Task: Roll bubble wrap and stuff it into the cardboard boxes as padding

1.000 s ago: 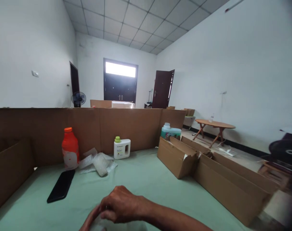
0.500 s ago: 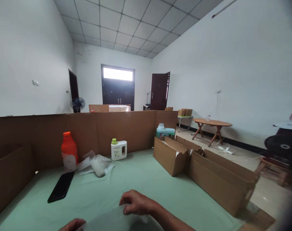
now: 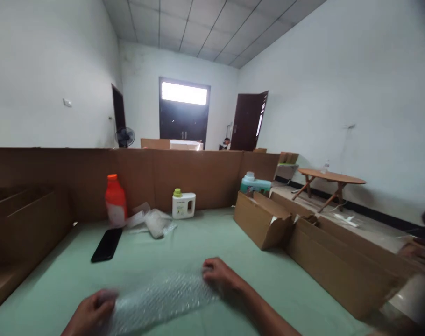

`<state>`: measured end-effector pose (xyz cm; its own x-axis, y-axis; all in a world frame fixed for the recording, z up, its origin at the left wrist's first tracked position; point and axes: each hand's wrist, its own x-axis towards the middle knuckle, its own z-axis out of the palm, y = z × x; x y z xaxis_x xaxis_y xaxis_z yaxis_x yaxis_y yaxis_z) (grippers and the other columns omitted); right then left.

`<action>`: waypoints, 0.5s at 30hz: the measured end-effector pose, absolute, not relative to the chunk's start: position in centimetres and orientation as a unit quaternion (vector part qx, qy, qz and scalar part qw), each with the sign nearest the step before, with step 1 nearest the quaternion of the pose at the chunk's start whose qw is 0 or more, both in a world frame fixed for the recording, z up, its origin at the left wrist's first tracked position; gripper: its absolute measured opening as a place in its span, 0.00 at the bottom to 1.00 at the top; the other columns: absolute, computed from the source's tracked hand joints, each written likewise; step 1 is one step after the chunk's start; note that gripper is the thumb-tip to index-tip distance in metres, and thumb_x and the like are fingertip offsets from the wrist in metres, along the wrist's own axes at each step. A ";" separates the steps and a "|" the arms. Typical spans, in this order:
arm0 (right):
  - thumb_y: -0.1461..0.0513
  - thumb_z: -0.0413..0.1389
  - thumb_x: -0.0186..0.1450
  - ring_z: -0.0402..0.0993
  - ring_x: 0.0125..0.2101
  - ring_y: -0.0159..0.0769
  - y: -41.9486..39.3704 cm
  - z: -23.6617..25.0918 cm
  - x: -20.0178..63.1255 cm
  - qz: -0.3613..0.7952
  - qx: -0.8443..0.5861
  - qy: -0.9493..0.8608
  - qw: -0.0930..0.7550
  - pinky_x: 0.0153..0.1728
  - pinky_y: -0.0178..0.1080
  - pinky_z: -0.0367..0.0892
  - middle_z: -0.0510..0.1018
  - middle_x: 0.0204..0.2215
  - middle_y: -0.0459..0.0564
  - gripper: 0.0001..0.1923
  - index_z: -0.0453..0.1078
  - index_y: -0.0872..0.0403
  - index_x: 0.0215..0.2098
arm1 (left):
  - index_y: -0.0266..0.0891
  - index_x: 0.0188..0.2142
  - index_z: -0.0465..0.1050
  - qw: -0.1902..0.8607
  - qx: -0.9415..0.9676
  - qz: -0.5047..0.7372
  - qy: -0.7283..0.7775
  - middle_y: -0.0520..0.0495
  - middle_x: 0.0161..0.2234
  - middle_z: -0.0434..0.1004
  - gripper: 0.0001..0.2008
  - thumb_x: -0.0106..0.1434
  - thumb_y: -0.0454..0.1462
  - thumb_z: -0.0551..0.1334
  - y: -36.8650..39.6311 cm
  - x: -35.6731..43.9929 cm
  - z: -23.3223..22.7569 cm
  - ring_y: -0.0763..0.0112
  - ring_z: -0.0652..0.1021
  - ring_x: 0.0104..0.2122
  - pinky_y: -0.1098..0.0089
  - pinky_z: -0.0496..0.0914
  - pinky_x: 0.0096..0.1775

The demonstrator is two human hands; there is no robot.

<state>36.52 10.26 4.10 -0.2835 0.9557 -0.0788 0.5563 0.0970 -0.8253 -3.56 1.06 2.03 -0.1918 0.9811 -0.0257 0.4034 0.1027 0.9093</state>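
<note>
A clear sheet of bubble wrap stretches between my two hands, low over the green-covered table. My left hand, blurred by motion, is closed on its left end. At the other end, my right hand pinches the upper right corner. Beyond them lie a black phone and a crumpled piece of bubble wrap. A red bottle stands behind the phone. Farther right is a white bottle with a green cap, upright near the cardboard wall.
Open cardboard boxes line the table's right side, with a teal bottle behind them. Another cardboard box stands at the left edge. A cardboard wall closes off the back. A wooden table stands farther off.
The bubble wrap has come further into view, now stretched out between both hands. My left hand shows more fully, and the right has shifted right. The camera view has tilted down and turned slightly left.
</note>
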 end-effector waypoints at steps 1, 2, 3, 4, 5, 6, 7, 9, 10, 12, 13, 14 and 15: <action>0.64 0.56 0.49 0.65 0.24 0.31 10.6 4.0 36.3 0.390 -0.544 -0.696 0.259 0.24 0.32 0.58 0.69 0.21 0.43 0.06 0.71 0.56 0.27 | 0.39 0.26 0.77 0.321 0.539 0.401 0.668 0.47 0.21 0.77 0.20 0.45 0.53 0.60 1.3 -3.6 2.7 0.59 0.77 0.23 0.64 0.73 0.27; 0.64 0.56 0.50 0.66 0.24 0.31 11.2 3.9 36.0 0.384 -0.545 -0.697 0.265 0.24 0.32 0.59 0.70 0.21 0.44 0.06 0.71 0.56 0.28 | 0.37 0.29 0.77 0.282 0.553 0.396 0.676 0.47 0.22 0.77 0.21 0.47 0.51 0.58 1.7 -3.8 3.2 0.59 0.77 0.24 0.64 0.73 0.27; 0.63 0.56 0.51 0.66 0.24 0.31 12.0 3.8 35.7 0.378 -0.546 -0.698 0.270 0.25 0.33 0.61 0.70 0.22 0.44 0.07 0.71 0.56 0.29 | 0.36 0.32 0.78 0.270 0.554 0.391 0.684 0.47 0.24 0.79 0.21 0.48 0.50 0.58 2.3 -4.0 3.6 0.59 0.78 0.27 0.65 0.73 0.30; 0.62 0.57 0.52 0.67 0.25 0.32 12.9 3.6 35.3 0.369 -0.547 -0.699 0.275 0.27 0.33 0.62 0.71 0.23 0.44 0.09 0.72 0.57 0.32 | 0.35 0.34 0.78 0.260 0.548 0.384 0.696 0.47 0.26 0.79 0.21 0.49 0.48 0.58 3.0 -4.2 3.9 0.60 0.78 0.29 0.65 0.74 0.32; 0.60 0.57 0.53 0.68 0.26 0.33 13.8 3.5 34.9 0.358 -0.551 -0.699 0.282 0.28 0.34 0.64 0.72 0.24 0.45 0.12 0.73 0.57 0.36 | 0.35 0.38 0.78 0.247 0.545 0.377 0.708 0.47 0.29 0.80 0.21 0.50 0.46 0.58 3.8 -4.5 3.9 0.60 0.79 0.31 0.66 0.74 0.35; 0.59 0.57 0.54 0.70 0.27 0.34 14.7 3.3 34.5 0.342 -0.557 -0.698 0.291 0.30 0.35 0.66 0.74 0.26 0.46 0.16 0.73 0.58 0.40 | 0.35 0.42 0.77 0.231 0.538 0.369 0.721 0.46 0.31 0.81 0.22 0.52 0.45 0.58 4.5 -4.7 3.9 0.59 0.79 0.33 0.65 0.74 0.37; 0.58 0.57 0.55 0.71 0.29 0.36 15.6 3.1 34.1 0.323 -0.565 -0.697 0.302 0.32 0.37 0.67 0.75 0.28 0.48 0.19 0.73 0.58 0.43 | 0.34 0.47 0.76 0.213 0.533 0.362 0.734 0.45 0.34 0.81 0.24 0.54 0.44 0.58 5.2 -4.9 3.7 0.59 0.79 0.35 0.63 0.74 0.40; 0.55 0.56 0.58 0.74 0.36 0.41 16.6 2.7 33.7 0.276 -0.583 -0.691 0.326 0.39 0.42 0.70 0.78 0.35 0.53 0.24 0.71 0.59 0.50 | 0.31 0.57 0.69 0.171 0.530 0.351 0.753 0.39 0.43 0.79 0.29 0.58 0.43 0.58 6.0 -5.0 3.3 0.55 0.79 0.41 0.58 0.73 0.46; 0.54 0.54 0.60 0.75 0.40 0.44 16.8 2.6 33.6 0.252 -0.589 -0.689 0.337 0.42 0.45 0.70 0.79 0.40 0.57 0.26 0.70 0.59 0.53 | 0.30 0.60 0.65 0.150 0.535 0.347 0.756 0.35 0.48 0.77 0.31 0.60 0.42 0.58 6.0 -4.9 3.1 0.53 0.78 0.46 0.55 0.71 0.50; 0.53 0.51 0.63 0.73 0.49 0.48 16.5 2.4 33.5 0.210 -0.590 -0.696 0.352 0.49 0.50 0.68 0.76 0.50 0.63 0.27 0.68 0.60 0.55 | 0.31 0.64 0.60 0.116 0.561 0.339 0.746 0.31 0.57 0.70 0.32 0.62 0.42 0.58 5.6 -4.4 2.7 0.49 0.72 0.55 0.51 0.65 0.58; 0.53 0.50 0.64 0.71 0.53 0.49 16.1 2.3 33.4 0.194 -0.582 -0.707 0.353 0.52 0.52 0.66 0.75 0.53 0.64 0.26 0.69 0.59 0.55 | 0.32 0.63 0.62 0.107 0.578 0.336 0.736 0.32 0.60 0.67 0.31 0.62 0.41 0.58 5.1 -4.0 2.6 0.49 0.68 0.59 0.51 0.61 0.61; 0.53 0.49 0.64 0.69 0.55 0.50 15.6 2.2 33.0 0.183 -0.568 -0.722 0.350 0.54 0.54 0.64 0.74 0.55 0.64 0.25 0.70 0.58 0.54 | 0.34 0.62 0.64 0.098 0.603 0.325 0.722 0.32 0.62 0.65 0.29 0.63 0.41 0.59 4.7 -3.6 2.5 0.49 0.66 0.61 0.51 0.59 0.63; 0.54 0.50 0.64 0.68 0.56 0.50 15.0 2.1 32.4 0.176 -0.549 -0.741 0.345 0.56 0.55 0.62 0.74 0.56 0.62 0.23 0.72 0.56 0.53 | 0.35 0.61 0.66 0.089 0.632 0.310 0.705 0.33 0.64 0.63 0.27 0.63 0.40 0.59 4.2 -3.1 2.4 0.48 0.64 0.63 0.50 0.57 0.63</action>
<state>32.42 15.02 2.12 -0.1595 0.9348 0.3174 0.6919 0.3352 -0.6395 -3.08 4.23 2.43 -0.1856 0.9462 0.2651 0.8355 0.0099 0.5495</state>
